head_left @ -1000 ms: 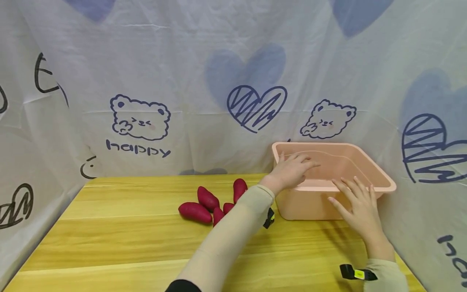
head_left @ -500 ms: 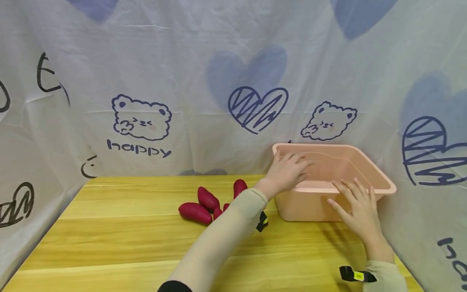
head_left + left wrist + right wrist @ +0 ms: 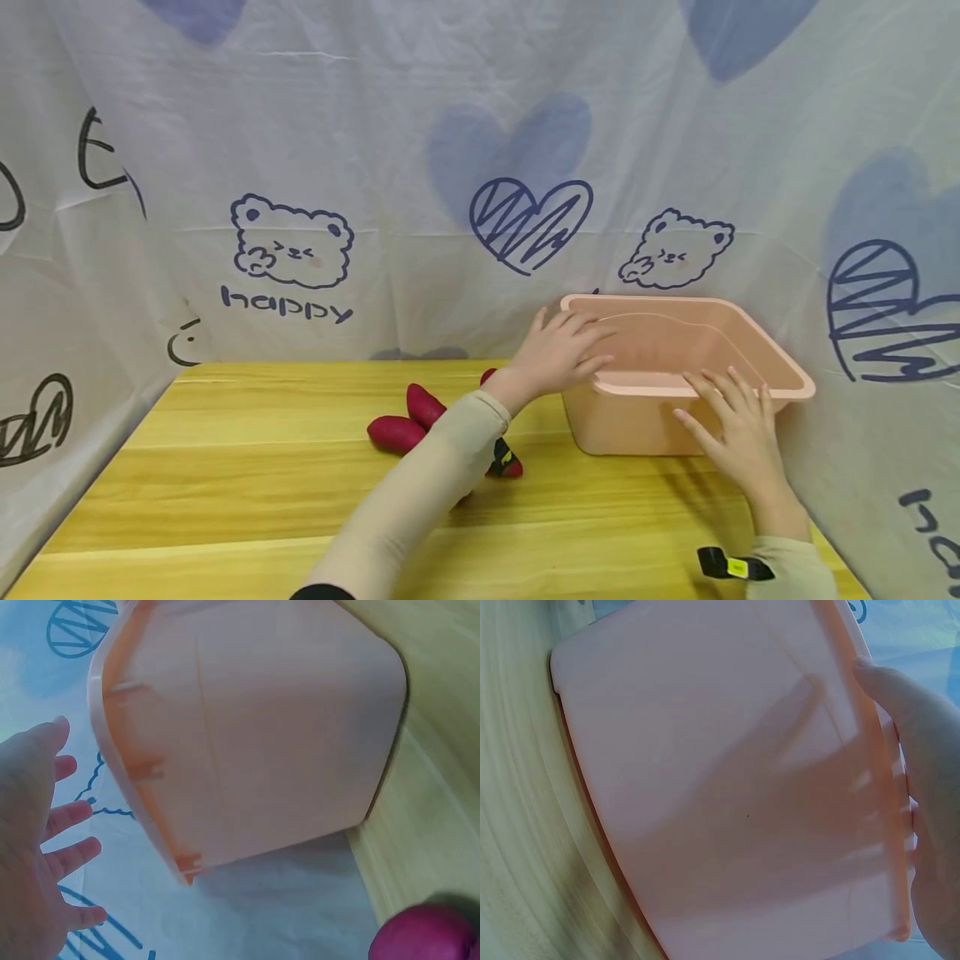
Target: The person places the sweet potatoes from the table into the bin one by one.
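Left fingers (image 3: 75, 815) clear of tub (image 3: 277, 735): wrist view only.

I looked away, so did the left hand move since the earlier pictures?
Yes. In the head view, the left hand has moved left against the pink bin, so less of it overlaps the bin.
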A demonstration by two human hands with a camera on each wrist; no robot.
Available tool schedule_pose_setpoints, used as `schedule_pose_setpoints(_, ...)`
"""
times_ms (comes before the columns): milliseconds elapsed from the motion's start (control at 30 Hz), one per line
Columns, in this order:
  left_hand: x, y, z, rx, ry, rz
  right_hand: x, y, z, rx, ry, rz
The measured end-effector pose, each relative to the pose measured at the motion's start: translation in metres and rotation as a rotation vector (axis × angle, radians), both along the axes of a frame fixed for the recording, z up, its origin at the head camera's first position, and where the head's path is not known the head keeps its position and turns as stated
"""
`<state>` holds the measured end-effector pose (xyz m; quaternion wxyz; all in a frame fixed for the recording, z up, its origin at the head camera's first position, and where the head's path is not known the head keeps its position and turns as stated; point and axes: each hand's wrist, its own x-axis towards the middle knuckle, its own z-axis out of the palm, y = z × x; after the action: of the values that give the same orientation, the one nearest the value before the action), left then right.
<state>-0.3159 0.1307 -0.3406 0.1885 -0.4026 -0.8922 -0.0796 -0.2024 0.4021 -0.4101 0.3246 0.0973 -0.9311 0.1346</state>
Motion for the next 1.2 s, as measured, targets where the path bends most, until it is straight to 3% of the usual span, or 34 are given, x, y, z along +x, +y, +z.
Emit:
schedule_pose_setpoints(433,0.011,-0.043,0.004,-0.068,0.101,-0.035,0.001,0.000,0.001,0.006,-0.016,-0.009)
schedule_pose_setpoints(633,0.018,-0.062,-0.002,-0.066,0.126,-0.069,0.002,-0.002,0.002,0.009,-0.020,-0.011)
schedule_pose_setpoints(867,0.027,-0.083,-0.007,-0.094,0.092,-0.071,0.002,-0.002,0.002,0.008,-0.015,-0.007)
schedule_pose_setpoints(1200,0.038,-0.112,-0.025,-0.122,0.101,-0.089,0.001,-0.001,0.002,0.004,-0.010,-0.003)
